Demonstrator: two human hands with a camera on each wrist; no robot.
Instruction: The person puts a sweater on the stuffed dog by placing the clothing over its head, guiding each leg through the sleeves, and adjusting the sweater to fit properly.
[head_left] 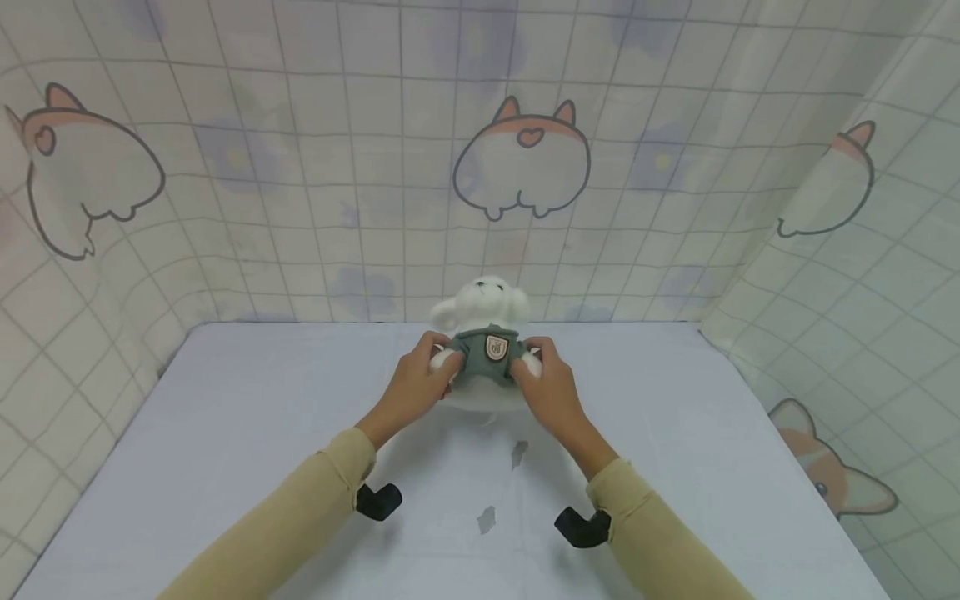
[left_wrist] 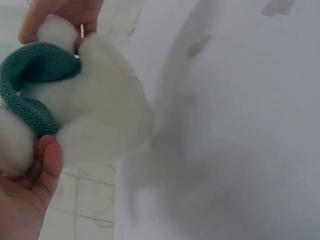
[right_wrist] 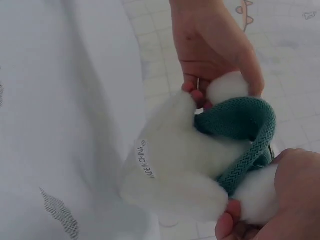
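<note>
A white plush toy [head_left: 483, 304] in a green knitted sweater [head_left: 480, 354] with a shield-shaped badge is held over the far part of the table. On its left side, my left hand [head_left: 420, 375] grips the arm and the sweater's edge, thumb in front. My right hand [head_left: 550, 385] holds the other arm in the same way. From the left wrist, the toy's white lower body [left_wrist: 110, 105] shows below the sweater's loose hem [left_wrist: 30, 107]. A printed label [right_wrist: 145, 159] on the toy's bottom appears in the right wrist view.
A white-covered table [head_left: 247, 400] lies beneath, with grey leaf-like marks [head_left: 487, 520]. Behind and at both sides hangs a checked curtain [head_left: 315, 167] printed with corgis. Black straps or mounts [head_left: 379, 502] stick out below both sleeves.
</note>
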